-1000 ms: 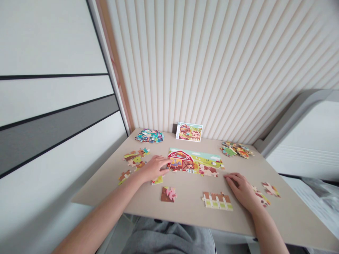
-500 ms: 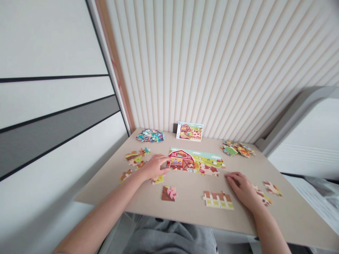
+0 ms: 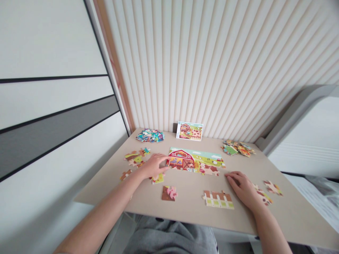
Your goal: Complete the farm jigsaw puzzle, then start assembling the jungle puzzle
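My left hand (image 3: 155, 165) reaches to the left end of a partly joined farm puzzle (image 3: 198, 161), which shows a red barn and a cow. Its index finger and thumb are apart, with the tips at the barn's left edge. On the table, right of the puzzle, my right hand (image 3: 242, 187) rests with loosely bent fingers and holds nothing. A pig piece (image 3: 168, 193) and a joined fence section (image 3: 218, 200) lie nearer to me. Beside my right wrist are cow-patterned pieces (image 3: 273, 188), one partly hidden. My left forearm partly covers other loose pieces (image 3: 158, 179).
A picture card (image 3: 190, 131) of the farm scene leans at the back wall. Blue puzzle pieces (image 3: 150, 135) are piled at the back left, orange and green ones (image 3: 238, 148) at the back right. More loose pieces (image 3: 135, 157) lie at the left of the table (image 3: 190, 215).
My left hand has shifted very slightly left at the puzzle's edge. My right hand and the pieces look the same.
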Available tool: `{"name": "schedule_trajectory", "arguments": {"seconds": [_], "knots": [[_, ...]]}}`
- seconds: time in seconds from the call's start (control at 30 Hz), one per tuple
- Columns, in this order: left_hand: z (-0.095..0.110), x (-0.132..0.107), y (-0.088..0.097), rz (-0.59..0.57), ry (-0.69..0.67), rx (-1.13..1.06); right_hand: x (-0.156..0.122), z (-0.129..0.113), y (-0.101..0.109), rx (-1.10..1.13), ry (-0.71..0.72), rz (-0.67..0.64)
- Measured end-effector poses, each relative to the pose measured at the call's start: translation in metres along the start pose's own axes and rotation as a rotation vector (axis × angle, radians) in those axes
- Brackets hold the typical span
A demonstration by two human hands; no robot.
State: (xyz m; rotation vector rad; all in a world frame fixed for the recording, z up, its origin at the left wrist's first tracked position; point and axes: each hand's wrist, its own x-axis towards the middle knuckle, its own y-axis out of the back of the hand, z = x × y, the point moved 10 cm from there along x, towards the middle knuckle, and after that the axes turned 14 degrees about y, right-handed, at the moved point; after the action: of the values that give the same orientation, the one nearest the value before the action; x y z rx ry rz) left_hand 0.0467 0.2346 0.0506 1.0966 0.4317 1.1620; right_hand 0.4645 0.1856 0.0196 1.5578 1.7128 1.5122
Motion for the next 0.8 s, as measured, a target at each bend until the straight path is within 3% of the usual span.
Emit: {"name": "schedule_trajectory", "arguments": {"seconds": [0.53, 0.8], "knots": [[0.026, -0.003, 0.000, -0.037, -0.090, 0.047, 0.001, -0.002, 0.001, -0.014, 0.017, -0.017], [0.005, 0.002, 0.001, 0.041, 0.019, 0.058, 0.001, 0.001, -0.001, 0.005, 0.010, -0.023]]}}
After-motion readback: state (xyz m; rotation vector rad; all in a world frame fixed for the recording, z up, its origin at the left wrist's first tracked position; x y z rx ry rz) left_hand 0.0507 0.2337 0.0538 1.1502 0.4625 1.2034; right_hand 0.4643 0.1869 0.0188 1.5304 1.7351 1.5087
